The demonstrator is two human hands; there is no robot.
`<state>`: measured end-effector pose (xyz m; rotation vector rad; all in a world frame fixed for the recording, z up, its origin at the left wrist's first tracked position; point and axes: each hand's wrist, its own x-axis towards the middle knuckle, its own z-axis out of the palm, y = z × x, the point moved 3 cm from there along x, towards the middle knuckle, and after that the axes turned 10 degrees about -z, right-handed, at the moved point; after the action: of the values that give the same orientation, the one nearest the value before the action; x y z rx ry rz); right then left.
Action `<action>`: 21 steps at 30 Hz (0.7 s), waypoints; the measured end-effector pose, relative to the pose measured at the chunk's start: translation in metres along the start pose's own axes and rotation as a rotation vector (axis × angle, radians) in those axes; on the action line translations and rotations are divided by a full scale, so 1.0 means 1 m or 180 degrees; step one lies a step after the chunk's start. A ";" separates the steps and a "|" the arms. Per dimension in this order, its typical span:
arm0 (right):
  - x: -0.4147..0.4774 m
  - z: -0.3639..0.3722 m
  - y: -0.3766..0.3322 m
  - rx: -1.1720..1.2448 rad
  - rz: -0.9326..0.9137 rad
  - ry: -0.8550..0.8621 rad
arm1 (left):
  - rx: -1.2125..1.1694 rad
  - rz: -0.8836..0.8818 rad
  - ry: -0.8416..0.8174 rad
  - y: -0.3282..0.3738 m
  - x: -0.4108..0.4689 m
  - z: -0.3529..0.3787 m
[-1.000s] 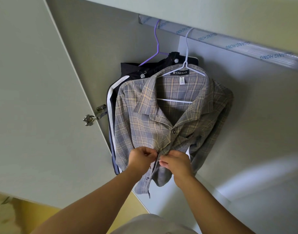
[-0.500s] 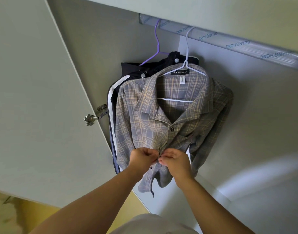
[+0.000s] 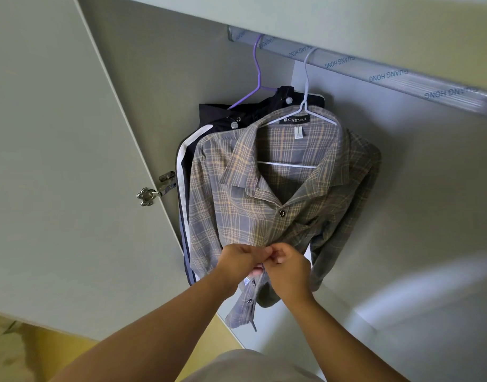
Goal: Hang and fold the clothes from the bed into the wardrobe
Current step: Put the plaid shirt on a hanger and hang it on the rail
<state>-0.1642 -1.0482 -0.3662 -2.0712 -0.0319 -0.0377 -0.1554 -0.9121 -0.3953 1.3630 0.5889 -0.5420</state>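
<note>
Left hand (image 3: 238, 260) and right hand (image 3: 288, 267) pinching hung plaid shirt (image 3: 237, 216) placket.

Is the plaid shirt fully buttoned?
No: plaid shirt top button fastened; left hand and right hand pinch it midway; lower buttons undone.

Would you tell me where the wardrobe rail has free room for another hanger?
The rail is bare right of the white hanger, out to the picture's edge. Left of the purple hanger only a short stub shows. Crowded: the dark jacket and plaid shirt overlap below the hangers, where the left hand and right hand pinch the shirt's front.
</note>
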 end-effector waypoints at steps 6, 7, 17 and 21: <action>-0.001 0.003 -0.002 -0.0096 -0.0012 -0.0041 | -0.0106 -0.0044 0.0401 -0.002 0.010 -0.004; -0.001 0.003 -0.002 -0.0030 0.0035 -0.0001 | -0.0149 -0.0082 0.0439 -0.001 0.009 -0.004; -0.002 0.001 0.002 0.0099 0.0042 0.0112 | -0.0639 -0.0802 -0.0165 0.003 0.009 -0.001; 0.000 0.004 0.005 0.0065 0.0271 0.0001 | -0.0514 -0.0656 -0.0175 0.002 0.009 -0.002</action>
<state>-0.1638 -1.0476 -0.3727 -2.0501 0.0558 0.0145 -0.1469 -0.9097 -0.4001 1.1382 0.7174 -0.6812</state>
